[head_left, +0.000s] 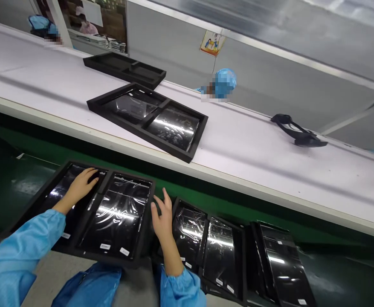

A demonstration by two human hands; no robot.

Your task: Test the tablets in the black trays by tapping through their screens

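My left hand lies on a plastic-wrapped dark panel in the left compartment of a black foam tray. Its fingers rest on the film without gripping. A second wrapped panel fills the tray's right compartment, with small white labels near its lower edge. My right hand hangs open, its fingers spread beside the tray's right edge. Another black tray with wrapped panels sits just to the right of that hand, and a further wrapped panel lies beyond it.
A white conveyor belt runs diagonally ahead, carrying a tray of wrapped panels, a black foam tray and a black strap-like object. Beyond it stands a co-worker in a blue cap. Green side panelling lines the belt.
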